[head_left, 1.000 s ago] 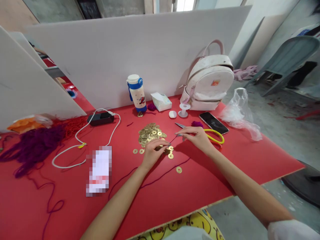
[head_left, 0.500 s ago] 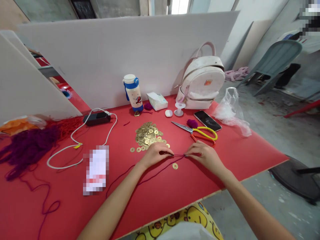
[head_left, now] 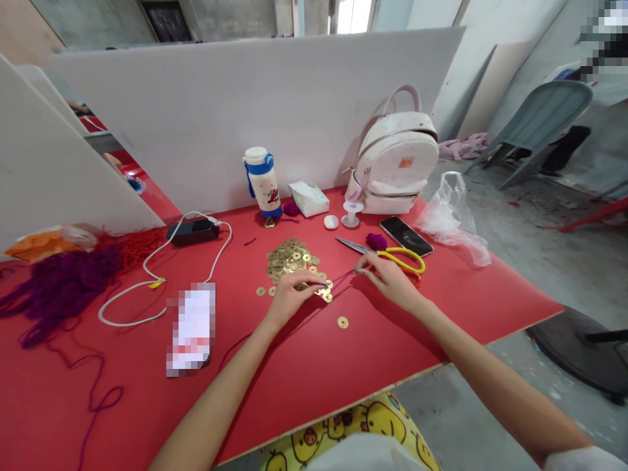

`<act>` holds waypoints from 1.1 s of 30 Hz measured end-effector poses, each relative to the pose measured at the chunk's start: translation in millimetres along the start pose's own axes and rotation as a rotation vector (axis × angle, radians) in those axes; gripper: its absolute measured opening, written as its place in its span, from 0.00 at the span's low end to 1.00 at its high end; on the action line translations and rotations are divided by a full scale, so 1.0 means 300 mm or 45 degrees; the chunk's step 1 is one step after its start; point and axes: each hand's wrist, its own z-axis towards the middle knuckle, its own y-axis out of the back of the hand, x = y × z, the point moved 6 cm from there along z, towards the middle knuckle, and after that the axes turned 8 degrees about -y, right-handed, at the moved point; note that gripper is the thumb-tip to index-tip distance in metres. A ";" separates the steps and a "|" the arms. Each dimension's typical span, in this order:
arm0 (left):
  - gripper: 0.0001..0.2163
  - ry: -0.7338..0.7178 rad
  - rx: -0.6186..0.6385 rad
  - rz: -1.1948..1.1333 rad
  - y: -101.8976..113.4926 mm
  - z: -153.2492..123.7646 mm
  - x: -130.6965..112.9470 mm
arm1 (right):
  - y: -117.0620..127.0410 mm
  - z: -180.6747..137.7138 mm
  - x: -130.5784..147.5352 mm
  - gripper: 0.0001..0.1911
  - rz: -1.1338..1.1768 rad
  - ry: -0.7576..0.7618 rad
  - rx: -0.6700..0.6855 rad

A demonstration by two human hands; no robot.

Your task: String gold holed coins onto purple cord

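My left hand (head_left: 290, 297) is pinched over brass coins at the near edge of the coin pile (head_left: 289, 259) on the red table (head_left: 343, 373). My right hand (head_left: 387, 278) is pinched on the end of a purple cord (head_left: 343, 276) that runs between the two hands. A single coin (head_left: 342, 322) lies loose on the table just in front of the hands. Yellow-handled scissors (head_left: 392, 256) lie right behind my right hand.
A bottle (head_left: 263, 182), tissue pack (head_left: 309, 198), empty spool (head_left: 351, 213), white backpack (head_left: 400, 160), phone (head_left: 405, 235) and plastic bag (head_left: 454, 219) line the back. A charger cable (head_left: 147, 288), purple yarn (head_left: 53, 288) and a blurred packet (head_left: 190, 327) lie on the left.
Both hands moved away from me, back to the coin pile. The cord, stretched flat between them half a second ago, now slants up to my raised right hand.
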 end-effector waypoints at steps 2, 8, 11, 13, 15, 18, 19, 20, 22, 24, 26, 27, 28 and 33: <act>0.03 0.083 -0.262 -0.036 0.079 -0.017 0.012 | 0.031 0.047 -0.002 0.05 0.140 0.000 -0.128; 0.11 0.365 -0.677 -0.124 0.224 -0.095 0.068 | 0.080 0.204 -0.060 0.08 0.564 -0.030 -0.507; 0.14 0.415 -0.743 -0.239 0.231 -0.120 0.094 | 0.074 0.238 -0.115 0.13 0.786 -0.141 -0.596; 0.15 0.412 -0.755 -0.372 0.222 -0.125 0.111 | 0.053 0.240 -0.141 0.16 0.942 -0.216 -0.519; 0.15 0.405 -0.753 -0.465 0.214 -0.124 0.122 | 0.020 0.235 -0.153 0.18 1.124 -0.261 -0.344; 0.15 0.407 -0.745 -0.492 0.211 -0.122 0.126 | -0.019 0.229 -0.165 0.19 1.294 -0.302 -0.182; 0.15 0.409 -0.744 -0.491 0.212 -0.122 0.126 | -0.027 0.229 -0.173 0.18 1.323 -0.324 -0.175; 0.15 0.409 -0.745 -0.491 0.213 -0.122 0.126 | -0.034 0.230 -0.182 0.18 1.348 -0.347 -0.178; 0.14 0.403 -0.765 -0.478 0.220 -0.126 0.128 | -0.046 0.232 -0.194 0.17 1.395 -0.377 -0.167; 0.14 0.390 -0.811 -0.427 0.232 -0.133 0.130 | -0.050 0.231 -0.199 0.16 1.424 -0.384 -0.150; 0.14 0.366 -0.893 -0.299 0.252 -0.145 0.128 | -0.034 0.222 -0.200 0.15 1.388 -0.375 -0.230; 0.14 0.348 -0.938 -0.217 0.263 -0.152 0.124 | -0.015 0.215 -0.200 0.15 1.326 -0.359 -0.326; 0.14 0.327 -0.978 -0.131 0.274 -0.157 0.117 | 0.010 0.205 -0.197 0.14 1.234 -0.333 -0.450; 0.12 0.283 -1.062 0.042 0.293 -0.166 0.097 | 0.108 0.164 -0.160 0.13 0.911 -0.187 -0.904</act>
